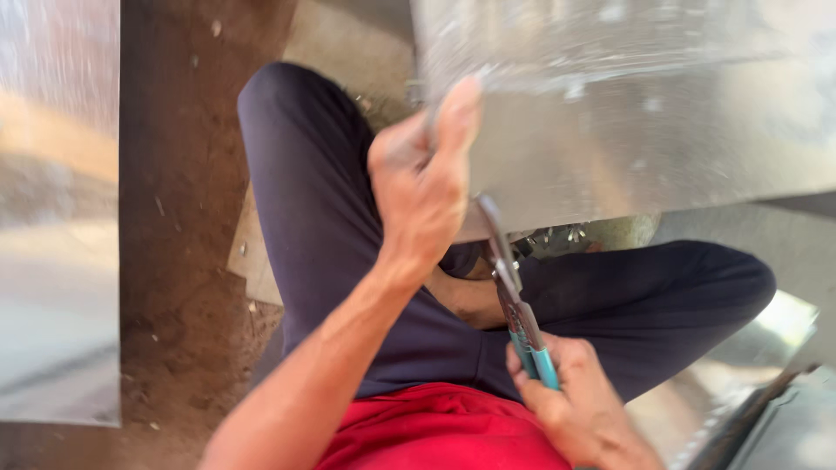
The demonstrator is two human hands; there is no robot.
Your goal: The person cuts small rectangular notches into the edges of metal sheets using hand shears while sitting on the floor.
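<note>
your hands work a pair of pliers against the near edge of a metal sheet.

head view: your left hand (424,187) is closed on the metal sheet (627,113) at its near left edge, thumb up along the face, likely steadying it over your crossed legs (348,252). your right hand (579,409) is wrapped around the teal handles of the pliers (514,300), their tip reaching up to the sheet's lower edge just beside your left hand. left forearm stretches forward, wrist bent; right stays low near your red shirt (440,431). another sheet (57,209) lies on the dirt floor (183,200), left.
</note>
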